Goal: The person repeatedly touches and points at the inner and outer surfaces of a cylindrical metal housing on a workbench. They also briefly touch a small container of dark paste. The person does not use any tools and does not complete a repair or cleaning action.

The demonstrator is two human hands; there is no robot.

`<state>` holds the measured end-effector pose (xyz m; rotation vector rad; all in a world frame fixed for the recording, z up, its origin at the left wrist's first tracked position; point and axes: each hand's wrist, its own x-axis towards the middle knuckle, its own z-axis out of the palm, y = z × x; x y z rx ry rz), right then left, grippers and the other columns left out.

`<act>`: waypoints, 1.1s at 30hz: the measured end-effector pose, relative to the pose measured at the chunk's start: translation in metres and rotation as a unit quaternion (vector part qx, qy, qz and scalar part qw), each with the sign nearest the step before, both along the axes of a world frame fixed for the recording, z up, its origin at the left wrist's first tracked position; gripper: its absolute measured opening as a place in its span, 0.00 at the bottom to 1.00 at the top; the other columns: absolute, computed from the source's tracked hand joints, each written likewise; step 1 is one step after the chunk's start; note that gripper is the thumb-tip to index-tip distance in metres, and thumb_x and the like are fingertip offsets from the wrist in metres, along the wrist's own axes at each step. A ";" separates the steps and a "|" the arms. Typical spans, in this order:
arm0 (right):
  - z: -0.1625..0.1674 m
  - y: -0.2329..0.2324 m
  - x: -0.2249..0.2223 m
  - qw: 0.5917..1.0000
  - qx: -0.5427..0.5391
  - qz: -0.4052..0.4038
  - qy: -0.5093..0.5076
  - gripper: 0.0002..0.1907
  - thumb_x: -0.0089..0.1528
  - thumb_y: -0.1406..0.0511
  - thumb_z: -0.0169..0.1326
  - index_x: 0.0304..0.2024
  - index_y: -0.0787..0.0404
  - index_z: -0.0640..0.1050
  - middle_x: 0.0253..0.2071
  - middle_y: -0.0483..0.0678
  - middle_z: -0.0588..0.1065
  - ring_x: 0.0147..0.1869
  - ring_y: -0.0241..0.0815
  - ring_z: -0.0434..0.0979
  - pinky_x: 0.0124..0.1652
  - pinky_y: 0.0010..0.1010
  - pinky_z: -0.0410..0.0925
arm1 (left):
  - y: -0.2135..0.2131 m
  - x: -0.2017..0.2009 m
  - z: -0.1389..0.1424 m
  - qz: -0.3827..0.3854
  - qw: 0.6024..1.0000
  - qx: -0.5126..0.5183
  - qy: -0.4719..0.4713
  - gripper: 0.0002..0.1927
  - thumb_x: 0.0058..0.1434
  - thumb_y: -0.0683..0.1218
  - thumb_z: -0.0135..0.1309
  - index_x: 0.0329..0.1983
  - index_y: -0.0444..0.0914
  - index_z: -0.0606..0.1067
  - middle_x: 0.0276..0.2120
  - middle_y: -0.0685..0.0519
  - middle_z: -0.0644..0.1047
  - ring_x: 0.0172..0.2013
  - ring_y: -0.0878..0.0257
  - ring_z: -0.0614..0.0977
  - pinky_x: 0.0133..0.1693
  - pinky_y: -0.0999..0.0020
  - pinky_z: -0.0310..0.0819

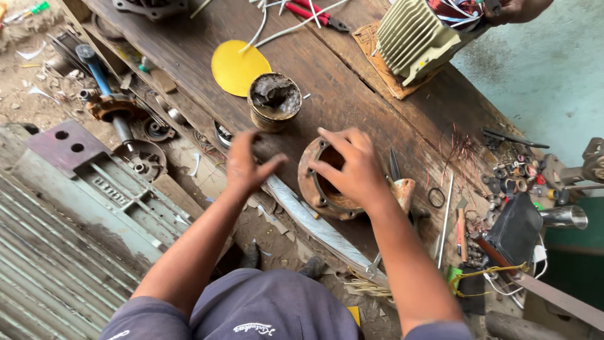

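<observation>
Hands over a rusty metal cover on the wooden bench

Right hand [352, 167] grips the round rusty cover [324, 189]; left hand [246, 162] hovers loose, empty, near the greasy tin [274, 101].

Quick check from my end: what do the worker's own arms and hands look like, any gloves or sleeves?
No gloves: the left hand and right hand are bare, with both forearms uncovered. Short grey-blue sleeves end near the shoulders. The shirt carries a small white script marking. No watch or rings visible.
</observation>
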<state>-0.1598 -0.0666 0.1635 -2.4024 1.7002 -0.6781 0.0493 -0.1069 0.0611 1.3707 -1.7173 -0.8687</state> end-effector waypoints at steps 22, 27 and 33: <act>-0.033 -0.047 0.106 0.974 0.119 -0.124 0.147 0.44 0.55 0.40 0.63 0.70 0.46 0.68 0.75 0.63 0.52 0.81 0.66 0.40 0.71 0.67 0.31 | -0.066 0.035 0.014 0.055 0.989 -0.136 0.025 0.55 0.40 0.58 0.76 0.70 0.39 0.63 0.58 0.42 0.70 0.57 0.40 0.74 0.58 0.47 0.67; -0.048 -0.049 0.109 0.993 0.073 -0.089 0.038 0.40 0.55 0.46 0.67 0.68 0.47 0.72 0.74 0.62 0.58 0.80 0.65 0.49 0.74 0.59 0.38 | -0.068 0.040 0.007 0.054 0.989 -0.135 0.034 0.55 0.40 0.57 0.76 0.70 0.38 0.62 0.59 0.42 0.70 0.58 0.40 0.73 0.59 0.48 0.66; -0.048 -0.036 0.071 0.900 0.174 0.024 -0.398 0.38 0.61 0.60 0.64 0.71 0.61 0.67 0.77 0.59 0.59 0.84 0.53 0.51 0.78 0.45 0.44 | -0.068 0.047 0.004 0.026 0.987 -0.149 0.053 0.57 0.42 0.56 0.75 0.71 0.34 0.60 0.60 0.38 0.69 0.59 0.39 0.72 0.60 0.48 0.66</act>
